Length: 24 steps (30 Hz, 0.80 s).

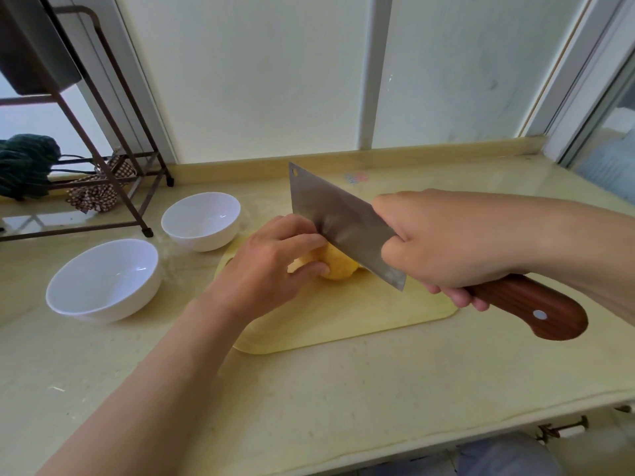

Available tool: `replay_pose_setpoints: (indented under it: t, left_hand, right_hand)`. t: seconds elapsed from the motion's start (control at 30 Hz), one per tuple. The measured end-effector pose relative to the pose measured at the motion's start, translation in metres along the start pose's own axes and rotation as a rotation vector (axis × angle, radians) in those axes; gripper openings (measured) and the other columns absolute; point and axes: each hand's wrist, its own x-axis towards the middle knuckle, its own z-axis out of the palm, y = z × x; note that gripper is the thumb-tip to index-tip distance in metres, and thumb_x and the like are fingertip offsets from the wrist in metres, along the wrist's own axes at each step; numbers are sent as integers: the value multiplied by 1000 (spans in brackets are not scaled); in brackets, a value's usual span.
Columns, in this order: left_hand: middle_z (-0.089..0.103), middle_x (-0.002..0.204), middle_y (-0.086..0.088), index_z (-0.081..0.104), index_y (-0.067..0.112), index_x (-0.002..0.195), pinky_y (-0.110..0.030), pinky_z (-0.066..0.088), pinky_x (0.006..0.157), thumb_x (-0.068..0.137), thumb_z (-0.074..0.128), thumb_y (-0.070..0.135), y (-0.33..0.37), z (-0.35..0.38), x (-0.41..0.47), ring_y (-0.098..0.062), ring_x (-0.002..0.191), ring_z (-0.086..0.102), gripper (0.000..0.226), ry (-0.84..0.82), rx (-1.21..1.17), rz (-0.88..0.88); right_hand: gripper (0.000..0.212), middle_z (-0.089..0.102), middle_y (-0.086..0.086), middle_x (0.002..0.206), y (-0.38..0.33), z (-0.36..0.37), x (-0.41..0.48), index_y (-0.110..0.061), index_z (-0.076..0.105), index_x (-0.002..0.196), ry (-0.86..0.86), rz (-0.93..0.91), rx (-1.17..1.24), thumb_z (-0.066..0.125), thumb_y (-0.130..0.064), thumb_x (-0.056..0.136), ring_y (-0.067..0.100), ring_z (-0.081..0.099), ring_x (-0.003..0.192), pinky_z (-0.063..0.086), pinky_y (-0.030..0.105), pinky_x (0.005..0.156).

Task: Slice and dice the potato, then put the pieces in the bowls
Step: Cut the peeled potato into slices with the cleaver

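A peeled yellow potato (335, 266) lies on a pale yellow cutting board (343, 321) in the middle of the counter. My left hand (268, 266) holds the potato from the left with curled fingers. My right hand (443, 242) grips the brown wooden handle of a cleaver (336, 221). The steel blade stands against the potato's right side, just beside my left fingertips. Two empty white bowls sit left of the board, one near (103, 280) and one farther back (201, 219).
A dark metal rack (103, 142) with cloths stands at the back left on the beige counter (309, 407). Frosted window panels rise behind the counter. The counter's front edge runs along the bottom right.
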Motion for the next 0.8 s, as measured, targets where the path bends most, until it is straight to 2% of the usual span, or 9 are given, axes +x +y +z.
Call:
replay_pose_setpoints:
  t: [0.13,0.3,0.4,0.47,0.57,0.67,0.73,0.77,0.8]
  left_hand:
    - [65,104,-3,74,8,103,-30,48,78,80,81,21,1,1,0,-22,92,61,27,8,-1,-18]
    - [66,104,-4,75,8,103,-29,49,76,80,82,21,-1,0,-1,-22,91,62,27,20,-6,-34]
    - [66,104,-4,75,9,103,-30,50,75,81,80,24,-1,-1,-2,-22,91,63,27,25,-8,-42]
    - [66,104,-4,75,9,102,-31,50,76,81,80,23,-1,-1,-2,-22,91,62,26,27,-11,-46]
    - [66,103,-5,75,8,102,-34,51,75,81,79,24,-2,0,-2,-23,90,63,26,38,-7,-43]
    - [66,104,-5,75,8,101,-34,50,75,83,76,28,-2,1,-3,-24,90,63,27,43,-9,-29]
    - [66,104,-6,75,8,101,-34,49,75,84,72,31,-2,1,-4,-23,90,62,29,41,-9,-26]
    - [65,104,-6,75,8,101,-35,49,75,84,72,30,-2,1,-4,-23,90,62,28,40,-11,-27]
    - [65,105,-6,75,8,101,-35,49,75,84,73,29,-2,1,-4,-23,90,62,27,38,-12,-29]
  right_hand:
    - [18,67,-1,80,-3,3,8,-20,60,88,20,-12,-38,49,-27,99,21,66,70,56,37,68]
    - [26,72,2,76,-6,1,7,-16,64,83,-20,17,39,49,-27,101,19,66,61,61,39,66]
    - [24,72,3,80,-9,3,13,-17,62,83,-27,0,15,49,-25,101,19,65,63,56,33,60]
    - [21,71,7,82,-11,2,17,-23,54,81,-49,-1,13,47,-22,100,19,63,58,50,30,52]
    - [40,66,18,72,-16,-4,13,-38,21,73,-197,62,105,38,-13,99,22,55,42,49,30,41]
    - [40,63,20,70,-17,0,18,-32,15,72,-222,71,108,35,-11,100,21,53,39,50,31,41]
    - [23,64,22,70,-17,5,26,-23,31,82,-225,62,101,36,-10,100,23,53,39,52,31,40]
    - [8,65,23,70,-19,6,28,-11,39,93,-232,69,99,36,-10,100,26,54,41,52,32,40]
    - [5,65,24,70,-20,6,30,-6,39,102,-233,74,103,36,-10,100,28,54,43,53,32,40]
